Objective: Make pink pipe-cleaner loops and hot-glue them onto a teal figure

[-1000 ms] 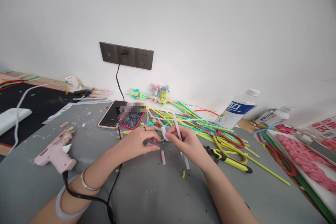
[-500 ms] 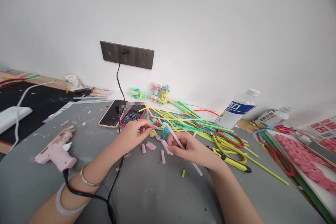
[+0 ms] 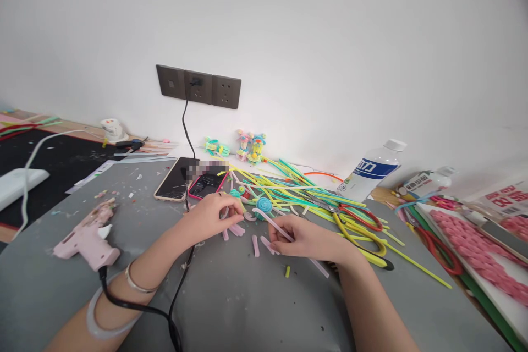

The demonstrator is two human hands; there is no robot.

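Observation:
A long pale lilac pipe cleaner (image 3: 319, 268) passes through my right hand (image 3: 303, 239), which is closed on it; one end sticks out toward the left, the other below the wrist. Beside those fingertips sits a round teal coil (image 3: 264, 206). My left hand (image 3: 216, 215) hovers left of the coil with thumb and fingertips brought together; whatever is between them is hidden. Below and between both hands lie short folded lilac pieces (image 3: 256, 246). A small yellow-green bit (image 3: 287, 271) rests nearer to me.
Yellow and teal pipe cleaners (image 3: 289, 187) lie behind my right hand, with orange-and-yellow scissors (image 3: 358, 231). A pink glue gun (image 3: 88, 236) lies left, its black cord under my left arm. Two phones (image 3: 175, 179), small figures (image 3: 256, 148) and a bottle (image 3: 373, 170) stand farther back.
My right hand has shifted slightly right with the lilac pipe cleaner, showing more of the teal coil. The left hand has dropped slightly, its fingers more curled. The pink-edged phone's screen looks different.

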